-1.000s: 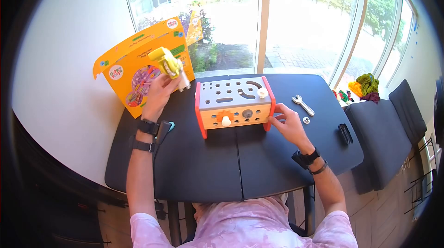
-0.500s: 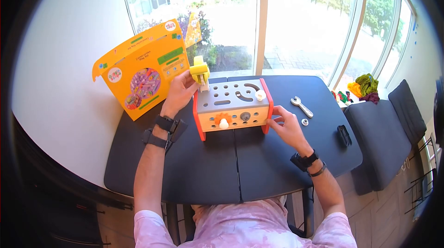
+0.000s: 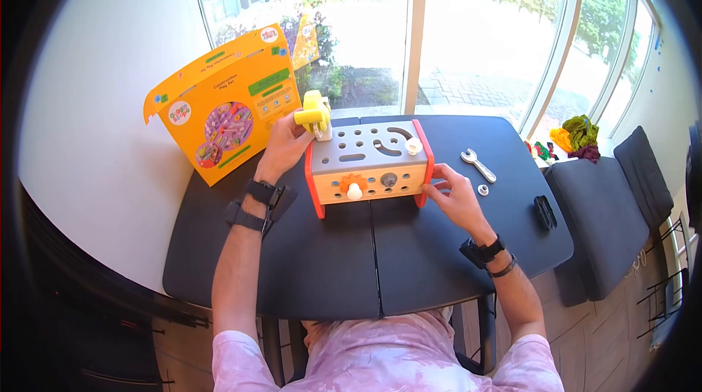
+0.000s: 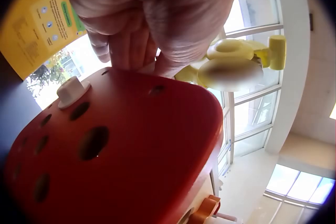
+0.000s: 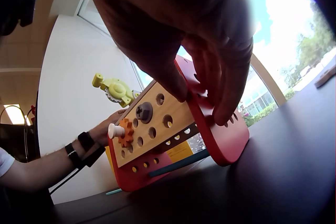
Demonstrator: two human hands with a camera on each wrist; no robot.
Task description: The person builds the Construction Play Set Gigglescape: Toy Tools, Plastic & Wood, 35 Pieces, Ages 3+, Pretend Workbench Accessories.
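A toy workbench (image 3: 373,164) with a grey holed top and red end panels stands on the black table. My left hand (image 3: 284,147) grips a yellow toy circular saw (image 3: 313,112) low down, right at the bench's top left edge. In the left wrist view those fingers reach behind the red panel (image 4: 152,150), which hides part of the grip. My right hand (image 3: 455,197) pinches the opposite end panel (image 5: 226,142), thumb on one side and fingers on the other. On the front face sit an orange gear (image 5: 125,132) with a white peg (image 5: 114,130), and a grey screw (image 5: 144,111).
Behind my left hand stands a yellow play-set box (image 3: 263,74). A toy wrench (image 3: 479,165), a small white nut (image 3: 483,190) and a black case (image 3: 545,213) lie on the table's right side. Windows rise beyond the table, and a grey chair (image 3: 599,224) stands at right.
My left hand has carried the toy saw rightward from in front of the box to the bench's left end, turning it more upright. The right hand has stayed on the end panel.
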